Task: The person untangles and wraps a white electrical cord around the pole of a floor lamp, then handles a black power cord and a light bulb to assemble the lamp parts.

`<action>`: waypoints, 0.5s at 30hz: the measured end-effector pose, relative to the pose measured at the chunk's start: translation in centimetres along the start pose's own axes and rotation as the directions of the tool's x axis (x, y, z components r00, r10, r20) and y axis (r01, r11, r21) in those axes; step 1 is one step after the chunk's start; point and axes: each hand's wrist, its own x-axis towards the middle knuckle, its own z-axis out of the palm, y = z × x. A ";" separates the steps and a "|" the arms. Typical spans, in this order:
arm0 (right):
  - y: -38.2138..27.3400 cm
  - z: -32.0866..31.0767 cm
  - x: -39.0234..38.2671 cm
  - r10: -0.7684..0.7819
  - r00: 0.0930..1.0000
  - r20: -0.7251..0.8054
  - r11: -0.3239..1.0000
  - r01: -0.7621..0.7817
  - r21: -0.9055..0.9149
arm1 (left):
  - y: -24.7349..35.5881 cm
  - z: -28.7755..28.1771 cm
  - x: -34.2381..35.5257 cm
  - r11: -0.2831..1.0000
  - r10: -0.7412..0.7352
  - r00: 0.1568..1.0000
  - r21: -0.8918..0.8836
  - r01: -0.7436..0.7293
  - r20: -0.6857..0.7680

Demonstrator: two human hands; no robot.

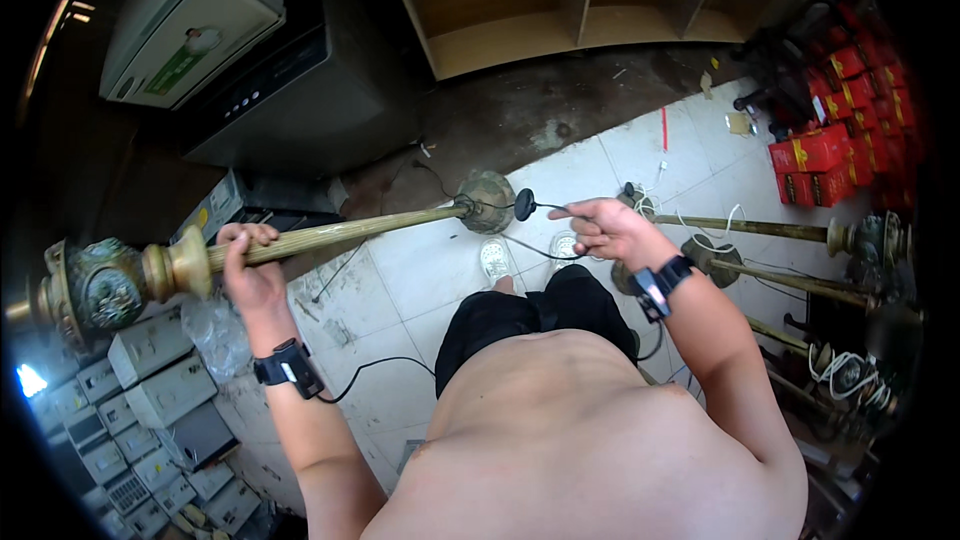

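Note:
An ornate bronze-coloured floor lamp point(350, 230) leans across in front of me, its round weathered base point(490, 215) near my shoes and its decorated vase-like upper part point(108, 285) at the far left. My left hand point(252, 268) is closed around the ribbed pole, just below that upper part. To the right of the base, my right hand point(608, 228) pinches a thin black cord point(555, 208) between thumb and fingers. A round black piece point(525, 204), resembling a foot switch, sits on the cord beside the base. Black straps with small devices circle both wrists.
More floor lamps point(760, 228) with white cords lie at the right, near stacked red boxes point(815, 155). Grey equipment cases point(170, 390) are piled at the lower left, beside clear plastic point(215, 330). A dark cabinet point(320, 90) and a wooden shelf point(510, 55) stand ahead.

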 end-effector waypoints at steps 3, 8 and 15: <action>0.7 0.3 1.5 -0.201 0.978 -0.052 0.957 0.208 0.204 | -4.1 1.8 0.0 0.998 -0.065 0.993 0.009 0.064 0.099; 4.2 -3.4 3.9 -0.280 0.942 -0.187 0.951 0.298 0.080 | -8.8 2.3 -1.0 0.985 -0.171 0.957 0.066 0.159 0.236; 7.4 -4.9 4.3 -0.259 0.962 -0.090 0.965 0.253 -0.068 | -10.0 3.3 0.2 0.971 -0.224 0.935 0.146 0.189 0.276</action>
